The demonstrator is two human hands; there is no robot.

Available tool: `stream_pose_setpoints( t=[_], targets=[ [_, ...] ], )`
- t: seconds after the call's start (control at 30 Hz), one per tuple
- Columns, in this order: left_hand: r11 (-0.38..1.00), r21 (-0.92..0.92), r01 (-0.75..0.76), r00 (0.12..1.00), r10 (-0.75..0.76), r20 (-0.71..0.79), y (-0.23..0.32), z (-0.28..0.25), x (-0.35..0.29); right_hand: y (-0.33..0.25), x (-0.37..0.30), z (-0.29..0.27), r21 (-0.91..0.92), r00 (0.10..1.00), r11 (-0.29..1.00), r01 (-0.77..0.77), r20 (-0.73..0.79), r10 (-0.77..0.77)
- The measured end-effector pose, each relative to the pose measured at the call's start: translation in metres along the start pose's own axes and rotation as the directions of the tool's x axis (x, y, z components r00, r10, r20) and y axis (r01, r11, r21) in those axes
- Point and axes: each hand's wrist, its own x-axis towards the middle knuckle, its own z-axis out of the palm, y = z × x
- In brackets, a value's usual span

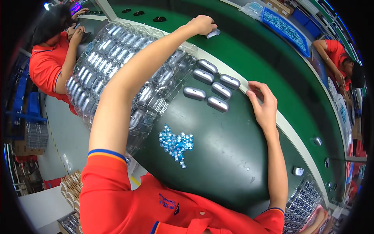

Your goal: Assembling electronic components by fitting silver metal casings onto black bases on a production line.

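My left hand (201, 25) reaches far over the green conveyor belt, its fingers curled on a small silver case (213, 34). My right hand (265, 102) rests at the white rail on the table's far edge, its thumb and fingers apart and nothing in them. Between the hands, several rounded silver cases, like earbud charging cases (221, 90), lie on the dark green table. Nearer my body is a loose heap of small blue pieces with white marks (176, 143). Clear plastic trays (113, 58) filled with silver cases lie under and beyond my left arm.
The belt (249, 50) curves past the table behind the white rail (304, 146). Small black items (159, 19) and scattered cases (317, 140) lie on it. A blue bin (286, 31) of blue pieces stands across. Co-workers in red (48, 66) sit left and right. Another tray (306, 201) is lower right.
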Motion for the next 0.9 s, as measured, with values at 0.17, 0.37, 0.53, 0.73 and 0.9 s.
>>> stream_pose_setpoints(
  t=[0.17,0.37,0.53,0.73,0.9],
  targets=[
    [0.987,-0.082,-0.141,0.972,0.154,0.179,-0.011,0.021,0.025,0.002,0.006,0.002,-0.052,1.000,0.998,-0.028,-0.004,0.027],
    [0.969,-0.208,-0.131,0.960,0.176,0.216,-0.001,0.013,0.019,0.004,0.008,0.001,-0.085,1.000,0.996,-0.016,-0.024,0.014],
    [0.900,-0.382,-0.211,0.955,0.273,0.116,0.028,-0.007,-0.007,0.010,0.004,0.002,-0.046,0.997,0.998,-0.042,-0.072,0.039],
    [0.574,-0.663,-0.480,0.796,0.603,-0.055,0.094,-0.013,-0.063,0.011,-0.012,-0.009,0.211,0.950,0.971,-0.112,-0.263,0.167],
    [0.709,-0.408,-0.575,0.762,0.646,0.050,0.163,-0.074,-0.145,-0.001,-0.049,-0.019,0.264,0.895,0.959,-0.105,-0.395,0.206]
  ],
)
